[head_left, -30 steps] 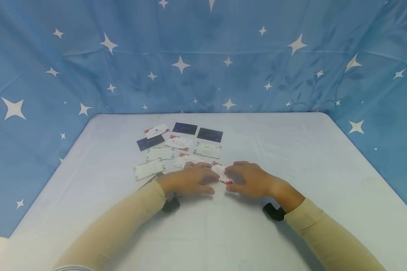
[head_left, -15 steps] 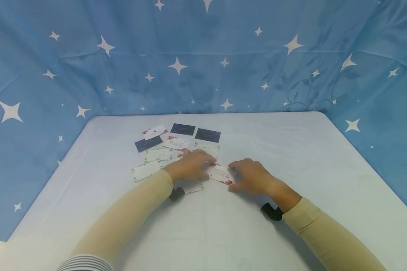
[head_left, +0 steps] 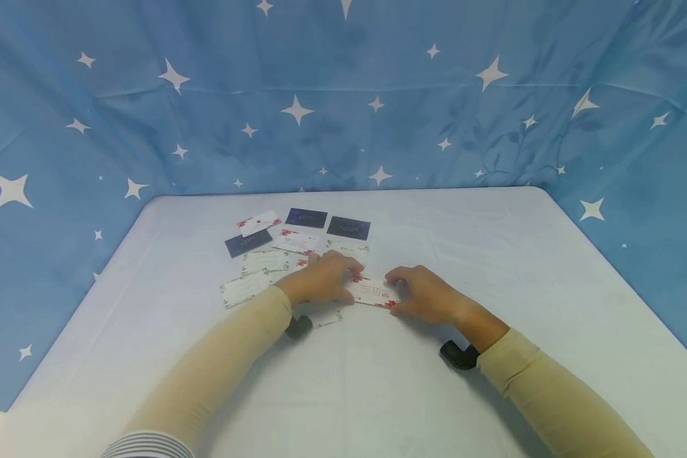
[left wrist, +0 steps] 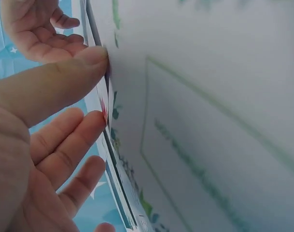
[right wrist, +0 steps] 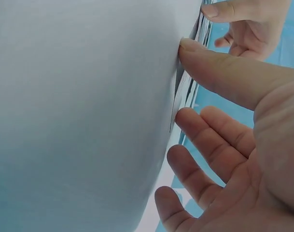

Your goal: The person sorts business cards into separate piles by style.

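Note:
A white business card with red floral corners (head_left: 372,291) lies almost level between both hands in the head view. My left hand (head_left: 323,280) holds its left end between thumb and fingers, and my right hand (head_left: 426,296) holds its right end the same way. In the left wrist view, the left thumb (left wrist: 91,57) and fingertips (left wrist: 96,121) meet near the card's edge. The right wrist view shows the right thumb (right wrist: 192,48) and index finger (right wrist: 188,118) at the card's thin edge (right wrist: 181,92). A green-leaf card (head_left: 327,318) lies partly under the left wrist.
Several more cards lie beyond and left of the hands: dark blue ones (head_left: 348,228), red-flowered ones (head_left: 296,242) and green-leaf ones (head_left: 244,289), some overlapping. They rest on a white table (head_left: 492,242), with a blue star-patterned curtain (head_left: 343,140) behind it.
The red-flowered card has turned from a steep slant to nearly level between the hands. My left hand shifted slightly farther away, uncovering the green-leaf card by its wrist.

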Available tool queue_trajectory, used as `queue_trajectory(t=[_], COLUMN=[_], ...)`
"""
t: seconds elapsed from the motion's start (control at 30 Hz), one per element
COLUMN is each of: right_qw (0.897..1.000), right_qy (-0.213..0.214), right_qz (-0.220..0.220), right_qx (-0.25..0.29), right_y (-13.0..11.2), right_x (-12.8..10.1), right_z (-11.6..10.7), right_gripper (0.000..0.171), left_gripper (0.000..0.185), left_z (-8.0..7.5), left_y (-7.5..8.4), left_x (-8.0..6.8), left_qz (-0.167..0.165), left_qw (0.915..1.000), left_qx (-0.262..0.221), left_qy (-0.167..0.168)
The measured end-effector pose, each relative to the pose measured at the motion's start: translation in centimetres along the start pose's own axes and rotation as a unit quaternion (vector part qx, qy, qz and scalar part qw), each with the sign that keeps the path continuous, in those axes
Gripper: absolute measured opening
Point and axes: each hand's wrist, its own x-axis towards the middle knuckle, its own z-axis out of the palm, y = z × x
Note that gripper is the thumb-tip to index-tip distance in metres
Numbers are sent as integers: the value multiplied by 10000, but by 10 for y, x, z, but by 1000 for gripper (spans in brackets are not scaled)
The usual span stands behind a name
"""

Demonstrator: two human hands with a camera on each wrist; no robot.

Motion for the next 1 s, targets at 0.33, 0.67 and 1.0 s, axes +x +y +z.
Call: queue_trajectory(t=[0.33, 0.67, 1.0], right_qw=[9999, 9951, 9914], right_qy=[37, 374, 520], right_qz=[101, 778, 906], right_qx=[-11, 487, 783], right_y=[3, 32, 62], right_x=[-1, 17, 51], right_z=[-3, -33, -62], right_gripper=[58, 60, 62], left_gripper=[54, 56, 55], left_z=[3, -6, -20], left_y=[-1, 5, 7], left_x=[6, 43, 92], left_qz=[6, -52, -243], left_qw=[10000, 9962, 9935], left_qx=[21, -637, -759], left_qy=[76, 599, 810])
